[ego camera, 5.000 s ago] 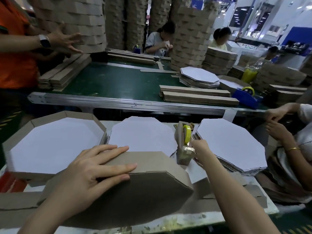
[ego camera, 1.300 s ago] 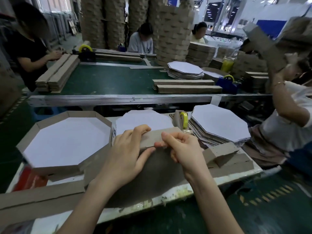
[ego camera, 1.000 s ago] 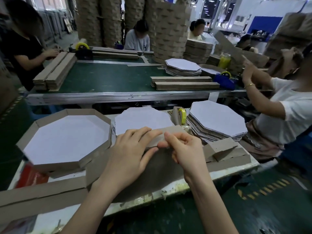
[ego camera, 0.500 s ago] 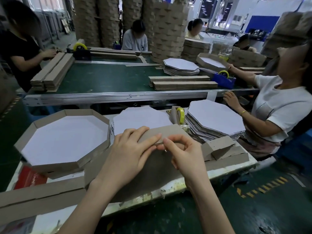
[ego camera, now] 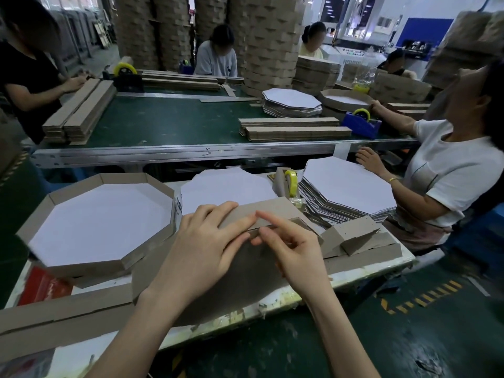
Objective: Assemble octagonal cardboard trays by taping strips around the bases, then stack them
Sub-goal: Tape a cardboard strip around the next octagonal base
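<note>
An upside-down brown octagonal tray (ego camera: 245, 290) lies in front of me on the white table (ego camera: 362, 271). Its cardboard rim strip (ego camera: 275, 207) faces away from me. My left hand (ego camera: 207, 246) lies across the strip with straight fingers, pressing it down. My right hand (ego camera: 291, 246) pinches the rim edge between forefinger and thumb, its other fingers curled. Any tape under the fingers is hidden. A finished tray (ego camera: 81, 184) with a white inside sits at the left.
White octagon bases lie in a middle pile (ego camera: 226, 189) and a taller right stack (ego camera: 346, 186), with a yellow tape dispenser (ego camera: 289, 184) between. Loose strips (ego camera: 62, 315) lie front left, a folded strip (ego camera: 354, 236) right. A seated person (ego camera: 447, 181) is close on the right.
Five seconds ago my right hand was at the tape dispenser; it then joined the left on the rim. In the last half second its forefinger has stretched out along the rim edge.
</note>
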The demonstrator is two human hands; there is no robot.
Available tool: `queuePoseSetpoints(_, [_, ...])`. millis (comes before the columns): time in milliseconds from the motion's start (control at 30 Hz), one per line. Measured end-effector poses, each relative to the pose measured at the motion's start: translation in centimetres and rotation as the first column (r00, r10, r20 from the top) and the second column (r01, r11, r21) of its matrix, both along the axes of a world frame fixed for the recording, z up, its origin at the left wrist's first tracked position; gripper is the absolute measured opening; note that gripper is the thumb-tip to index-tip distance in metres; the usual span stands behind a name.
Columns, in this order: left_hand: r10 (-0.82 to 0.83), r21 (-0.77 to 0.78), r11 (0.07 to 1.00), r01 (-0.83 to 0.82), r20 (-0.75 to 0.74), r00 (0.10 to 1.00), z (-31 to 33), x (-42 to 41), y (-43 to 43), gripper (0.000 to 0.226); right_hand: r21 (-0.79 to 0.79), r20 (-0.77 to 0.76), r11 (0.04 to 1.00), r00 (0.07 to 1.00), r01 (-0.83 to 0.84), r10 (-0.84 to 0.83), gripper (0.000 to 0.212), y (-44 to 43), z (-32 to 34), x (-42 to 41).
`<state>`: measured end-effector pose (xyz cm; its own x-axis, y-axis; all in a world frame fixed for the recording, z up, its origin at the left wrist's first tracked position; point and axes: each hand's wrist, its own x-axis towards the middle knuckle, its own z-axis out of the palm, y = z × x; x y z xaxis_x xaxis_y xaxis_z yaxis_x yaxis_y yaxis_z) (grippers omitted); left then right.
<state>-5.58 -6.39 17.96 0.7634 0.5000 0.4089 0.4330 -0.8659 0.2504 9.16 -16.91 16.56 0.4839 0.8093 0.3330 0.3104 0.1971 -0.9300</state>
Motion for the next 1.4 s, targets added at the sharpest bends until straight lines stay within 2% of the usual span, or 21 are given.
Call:
queuePoseSetpoints(167, [0.006,0.022,1.0,-0.006,-0.005,1.0,-0.1,0.0,0.4,0.048,-0.025,0.303,0.999,0.953,0.023,-0.014,0.036,0.9,-0.7,1.5])
queuePoseSetpoints(333, [-0.007,0.01,1.0,0.007,0.016,1.0,0.1,0.1,0.3,0.045,-0.073,0.368,0.995,0.929,0.068,-0.036,0.043,0.5,-1.8,2.7])
queuePoseSetpoints(500, [0.051,-0.032,0.998,-0.05,0.009,0.999,0.6,0.2,0.2,0.042,-0.136,0.577,0.972,0.813,0.191,-0.079,0.073,0.6,-1.8,3.3])
queuePoseSetpoints(600, [0.089,0.003,0.996,-0.089,-0.015,0.996,1.5,1.6,-0.2,0.041,-0.131,0.555,0.98,0.83,0.146,-0.05,0.075,0.6,-1.9,3.4])
queuePoseSetpoints(700, [0.079,0.092,0.993,-0.075,-0.039,0.996,1.4,2.5,-0.5,0.039,-0.097,0.447,0.994,0.895,0.052,-0.003,0.072,0.2,-1.8,3.9])
queuePoseSetpoints(767, [0.083,0.087,0.993,-0.081,-0.009,0.997,1.2,2.3,-0.2,0.031,0.047,0.342,0.996,0.936,0.071,-0.083,0.058,-0.1,-1.4,4.4])
queuePoseSetpoints(800, [0.079,0.074,0.994,-0.08,0.013,0.997,1.2,2.1,0.1,0.029,0.13,0.28,0.982,0.946,0.135,-0.167,0.047,-0.1,-1.0,4.8])
queuePoseSetpoints(867, [0.066,0.06,0.996,-0.067,0.024,0.998,1.0,1.5,0.5,0.032,0.173,0.199,0.952,0.938,0.251,-0.283,0.031,0.4,0.0,6.0])
queuePoseSetpoints(900, [0.064,0.057,0.996,-0.065,0.018,0.998,1.1,1.1,0.7,0.034,0.132,0.213,0.959,0.938,0.249,-0.273,0.029,0.8,0.6,6.4])
queuePoseSetpoints(967, [0.073,0.052,0.996,-0.074,0.014,0.997,1.2,0.3,0.8,0.037,-0.057,0.299,0.991,0.949,0.125,-0.102,0.035,1.5,1.5,7.0])
queuePoseSetpoints(1033, [0.098,0.039,0.994,-0.099,0.028,0.995,1.6,-0.4,0.9,0.043,-0.234,0.354,0.972,0.933,0.013,0.073,0.036,2.0,1.7,7.1])
queuePoseSetpoints(1067, [0.113,0.043,0.993,-0.114,0.024,0.993,1.9,-0.6,0.9,0.049,-0.269,0.361,0.963,0.926,-0.014,0.114,0.034,2.3,1.7,6.9])
queuePoseSetpoints(1167, [0.13,0.139,0.982,-0.129,0.006,0.992,3.2,0.1,0.6,0.071,-0.21,0.358,0.976,0.925,-0.055,0.129,0.032,2.8,1.7,6.1])
queuePoseSetpoints(1267, [0.157,0.051,0.987,-0.153,-0.094,0.983,3.7,1.7,0.0,0.099,-0.17,0.416,0.979,0.893,-0.111,0.174,0.031,3.4,1.8,5.4])
queuePoseSetpoints(1400, [0.17,0.028,0.985,-0.169,-0.036,0.985,2.8,0.6,0.6,0.09,-0.141,0.408,0.989,0.908,-0.04,0.094,0.024,4.1,2.0,5.6])
